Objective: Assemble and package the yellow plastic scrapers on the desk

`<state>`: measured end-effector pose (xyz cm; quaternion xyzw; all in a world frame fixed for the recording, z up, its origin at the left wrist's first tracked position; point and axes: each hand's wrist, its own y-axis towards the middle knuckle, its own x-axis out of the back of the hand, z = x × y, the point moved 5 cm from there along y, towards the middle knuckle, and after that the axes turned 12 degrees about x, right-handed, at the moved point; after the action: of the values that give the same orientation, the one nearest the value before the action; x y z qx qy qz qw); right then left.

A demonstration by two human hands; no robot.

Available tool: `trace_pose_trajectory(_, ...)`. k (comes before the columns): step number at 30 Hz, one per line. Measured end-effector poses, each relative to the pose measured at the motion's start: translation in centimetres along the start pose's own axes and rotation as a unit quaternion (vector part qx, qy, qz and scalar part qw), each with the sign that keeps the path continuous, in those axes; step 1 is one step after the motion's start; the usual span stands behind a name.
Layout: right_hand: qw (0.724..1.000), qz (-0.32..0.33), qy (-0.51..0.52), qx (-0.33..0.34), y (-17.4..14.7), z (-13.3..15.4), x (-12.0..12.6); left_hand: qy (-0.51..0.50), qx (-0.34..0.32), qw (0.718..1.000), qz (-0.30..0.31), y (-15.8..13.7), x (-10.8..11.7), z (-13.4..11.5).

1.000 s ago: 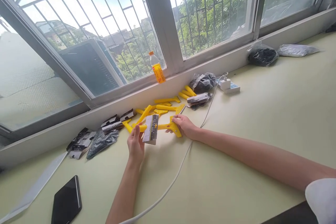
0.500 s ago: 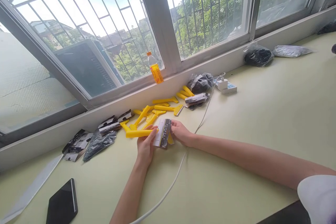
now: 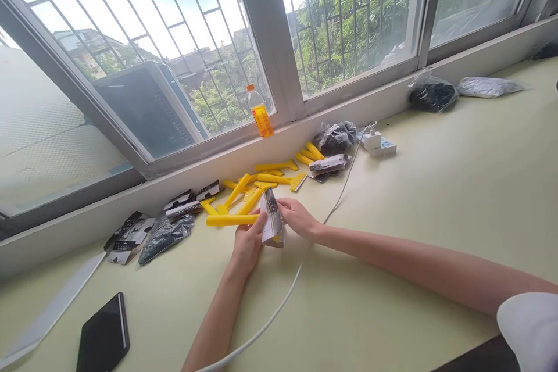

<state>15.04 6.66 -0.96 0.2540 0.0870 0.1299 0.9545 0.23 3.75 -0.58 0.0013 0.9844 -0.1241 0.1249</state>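
A yellow scraper [image 3: 230, 220] points its handle to the left, held in my left hand [image 3: 247, 245] with the thumb on top. Around its head sits a black-and-white printed packaging card [image 3: 271, 222], bent over so that a bit of yellow shows at its lower end. My right hand [image 3: 298, 218] is closed on the card's right edge; its fingertips are partly hidden behind the card. Just beyond my hands lie several more yellow scrapers [image 3: 279, 179] in a loose pile.
Carded scrapers [image 3: 328, 164] and a bag of black material [image 3: 335, 137] lie by the sill. An orange drink bottle [image 3: 261, 119] stands there. A white cable [image 3: 288, 296] runs from a charger [image 3: 372, 140] past my hands. Folded cards [image 3: 131, 238] and a phone [image 3: 103, 334] are left.
The card has turned and bent further around the scraper head, its printed face now narrower and curved. My right hand has shifted slightly left along its edge.
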Motion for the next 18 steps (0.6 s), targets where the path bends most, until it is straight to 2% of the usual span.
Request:
trace_pose_trajectory(2, 1.000, -0.006, 0.014, -0.001, -0.1, 0.5, -0.2, 0.004, -0.003, 1.000, 0.013, -0.3, -0.4, -0.1)
trace_pose_trajectory(5, 0.997, -0.013, 0.072, -0.018, -0.1, 1.1, -0.5, -0.002, -0.026, 1.000, 0.001, -0.6, -0.5, -0.5)
trace_pose_trajectory(10, 0.969, -0.090, 0.183, -0.143, -0.4, 0.4, -0.2, -0.036, -0.050, 0.997, -0.053, -0.4, 0.2, -0.8)
trace_pose_trajectory(12, 0.969, -0.062, 0.172, -0.169, -0.6, 0.0, -0.4, -0.050, -0.056, 0.995, -0.065, -0.3, 0.4, -0.8)
trace_pose_trajectory(15, 0.982, 0.012, 0.120, -0.145, -0.8, -0.2, -0.9, -0.059, -0.060, 0.994, -0.073, -0.3, 0.5, -0.7)
trace_pose_trajectory(18, 0.984, 0.041, 0.095, -0.148, -0.9, -0.5, -1.0, -0.054, -0.064, 0.992, -0.090, -0.2, 0.6, -0.6)
